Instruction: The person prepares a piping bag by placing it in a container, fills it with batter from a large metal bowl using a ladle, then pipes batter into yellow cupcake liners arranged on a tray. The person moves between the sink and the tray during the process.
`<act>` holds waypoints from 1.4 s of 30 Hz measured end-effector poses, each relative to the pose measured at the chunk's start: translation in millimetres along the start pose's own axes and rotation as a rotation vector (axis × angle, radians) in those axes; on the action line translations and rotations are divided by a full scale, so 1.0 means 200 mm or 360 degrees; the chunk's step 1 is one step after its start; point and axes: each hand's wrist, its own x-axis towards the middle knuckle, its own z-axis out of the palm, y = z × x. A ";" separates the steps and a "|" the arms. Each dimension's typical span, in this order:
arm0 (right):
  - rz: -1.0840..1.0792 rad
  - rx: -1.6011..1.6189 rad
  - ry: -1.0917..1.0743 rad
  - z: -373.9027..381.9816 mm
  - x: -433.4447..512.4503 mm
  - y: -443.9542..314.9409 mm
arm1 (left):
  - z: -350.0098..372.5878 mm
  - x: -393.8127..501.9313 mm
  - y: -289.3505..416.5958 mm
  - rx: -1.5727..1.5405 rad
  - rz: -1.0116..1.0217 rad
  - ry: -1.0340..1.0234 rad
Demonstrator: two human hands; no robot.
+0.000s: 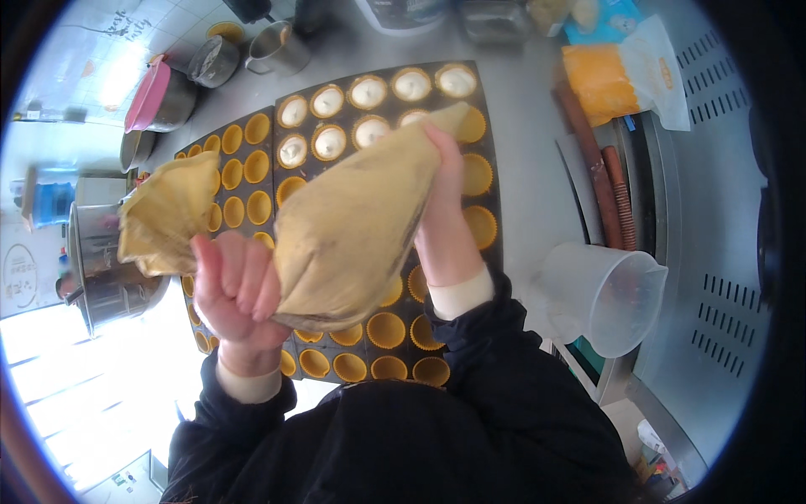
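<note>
A large cloth piping bag (352,233) bulges between my hands over the trays. My left hand (236,286) grips its twisted neck, and the loose gathered end (170,214) fans out above that fist. My right hand (444,189) is closed around the narrow part near the tip, which points to the far right of the dark baking tray (491,246). White-filled tart shells (367,92) stand in the tray's two far rows. Unfilled golden tart shells (386,330) sit in its nearer rows. The bag hides the middle of the tray.
A second tray (220,129) of unfilled shells adjoins on the left. A translucent plastic jug (604,299) stands at the right, near rolling pins (592,164) and an orange-and-white packet (604,82). A metal mug (277,49) and a pink-rimmed metal bowl (160,97) are at the far left.
</note>
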 end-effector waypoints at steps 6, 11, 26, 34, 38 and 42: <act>0.0030 0.0011 0.0125 -0.16 0.01 -0.02 | -0.04 0.09 -0.16 -0.0336 -0.0239 0.0040; 0.0073 -0.0009 0.0077 -0.18 0.04 0.00 | -0.04 0.09 -0.18 -0.0427 -0.0322 0.0017; 0.0211 0.0067 -0.0056 -0.22 0.04 0.00 | -0.05 0.08 -0.22 -0.0423 -0.0408 0.0064; 0.0025 0.0045 -0.0168 -0.14 0.02 -0.02 | 0.07 0.09 -0.14 -0.0173 -0.0191 0.0146; -0.0032 0.0289 -0.0434 0.09 -0.04 -0.04 | 0.17 0.06 0.10 0.0834 0.0598 -0.0313; -0.0060 0.0398 -0.0478 0.25 -0.15 -0.01 | 0.14 -0.07 0.10 0.1502 0.0549 -0.0146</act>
